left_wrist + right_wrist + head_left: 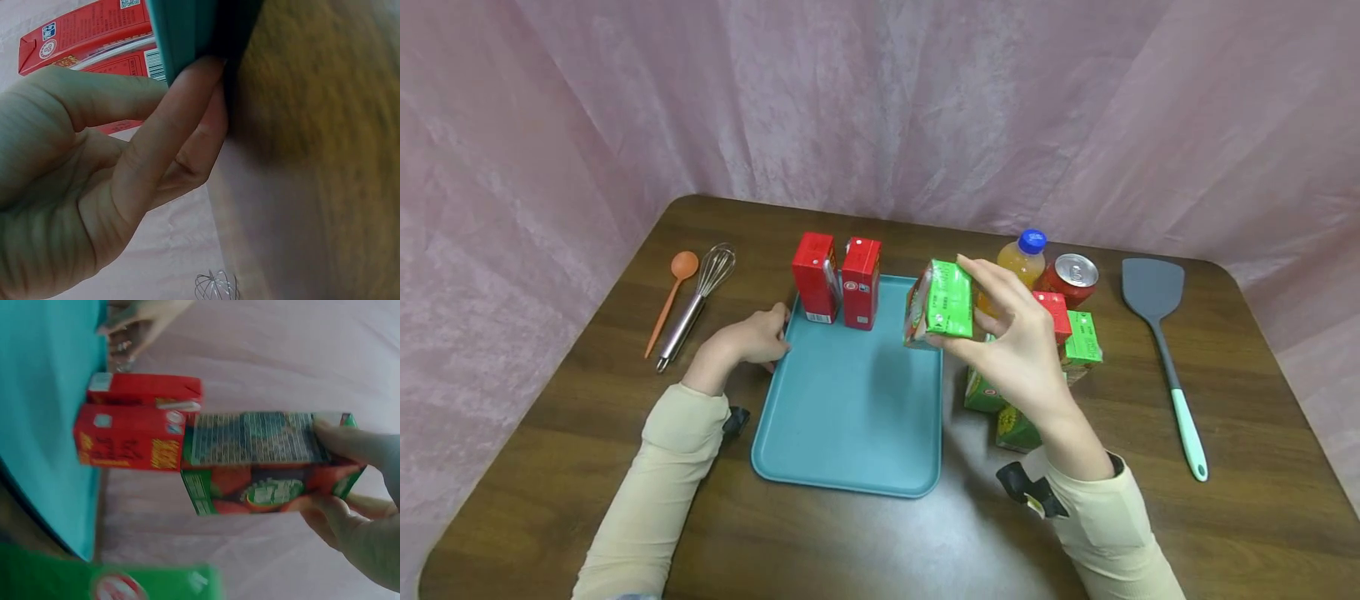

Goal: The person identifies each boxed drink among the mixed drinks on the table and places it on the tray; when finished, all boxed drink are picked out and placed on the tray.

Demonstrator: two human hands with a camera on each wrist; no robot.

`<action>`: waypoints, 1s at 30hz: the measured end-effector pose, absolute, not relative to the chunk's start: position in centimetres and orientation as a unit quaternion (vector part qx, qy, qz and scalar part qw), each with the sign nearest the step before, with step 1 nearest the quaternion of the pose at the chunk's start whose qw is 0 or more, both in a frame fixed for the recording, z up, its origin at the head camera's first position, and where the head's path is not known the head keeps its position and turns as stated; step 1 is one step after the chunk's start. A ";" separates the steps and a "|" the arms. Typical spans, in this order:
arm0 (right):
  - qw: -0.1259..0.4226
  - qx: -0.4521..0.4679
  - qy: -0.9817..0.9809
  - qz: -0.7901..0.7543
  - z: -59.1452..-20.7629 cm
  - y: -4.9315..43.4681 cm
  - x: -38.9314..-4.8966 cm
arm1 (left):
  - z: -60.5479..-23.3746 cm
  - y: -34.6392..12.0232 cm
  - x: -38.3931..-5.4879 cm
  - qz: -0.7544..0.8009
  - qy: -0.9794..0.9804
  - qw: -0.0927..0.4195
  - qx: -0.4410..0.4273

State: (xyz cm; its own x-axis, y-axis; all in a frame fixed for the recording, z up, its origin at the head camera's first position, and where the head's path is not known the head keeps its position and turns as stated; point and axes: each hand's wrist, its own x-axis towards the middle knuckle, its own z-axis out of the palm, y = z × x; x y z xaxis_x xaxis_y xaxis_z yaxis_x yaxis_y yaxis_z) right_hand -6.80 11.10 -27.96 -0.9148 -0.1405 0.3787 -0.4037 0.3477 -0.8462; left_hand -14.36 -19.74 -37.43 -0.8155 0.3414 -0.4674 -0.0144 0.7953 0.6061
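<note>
My left hand (756, 335) pinches the left rim of a teal tray (842, 417), thumb and fingers on its edge in the left wrist view. Above the tray's right side, my right hand (1018, 342) holds a green-topped juice carton (950, 298) between thumb and fingers. In the right wrist view, that carton (262, 487) shows a printed side panel and a picture side. Two red drink cartons (815, 279) (861, 283) stand upright, side by side, at the tray's far left corner.
Right of the tray stand green cartons (1081, 340), a red carton (1054, 312), a blue-capped orange drink bottle (1022, 257) and a red can (1072, 279), partly behind my right hand. A grey spatula (1165, 350) lies farther right. An orange spoon (673, 292) and a whisk (700, 300) lie left.
</note>
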 end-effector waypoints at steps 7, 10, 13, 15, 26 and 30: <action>0.125 0.098 -0.832 0.531 -30.7 7.9 -9.5 | -37.2 -19.8 -14.5 0.306 0.903 0.286 0.098; 0.113 0.072 -0.841 0.523 -31.5 7.1 -10.2 | -37.3 -19.7 -14.4 0.307 0.902 0.289 0.096; 0.079 0.057 -0.838 0.537 -32.3 6.7 -11.1 | -37.4 -19.7 -14.4 0.308 0.902 0.288 0.094; 0.056 0.051 -0.833 0.548 -32.9 6.6 -11.7 | -37.5 -19.7 -14.4 0.309 0.902 0.286 0.095; 0.036 0.047 -0.818 0.572 -35.4 5.9 -13.3 | -37.6 -19.6 -14.4 0.305 0.903 0.286 0.096; 0.049 0.042 -0.836 0.545 -35.7 5.8 -13.7 | -37.6 -19.7 -14.5 0.300 0.906 0.284 0.096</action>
State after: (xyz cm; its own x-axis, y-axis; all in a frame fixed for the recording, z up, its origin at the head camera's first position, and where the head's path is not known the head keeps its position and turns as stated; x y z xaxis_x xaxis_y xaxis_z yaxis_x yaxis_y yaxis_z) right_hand -13.67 5.85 -35.70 -0.9917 -0.0156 0.1279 -0.1233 0.4020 -0.9073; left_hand -14.49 -19.70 -37.59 -0.8201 0.3443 -0.4571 0.0037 0.8020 0.5973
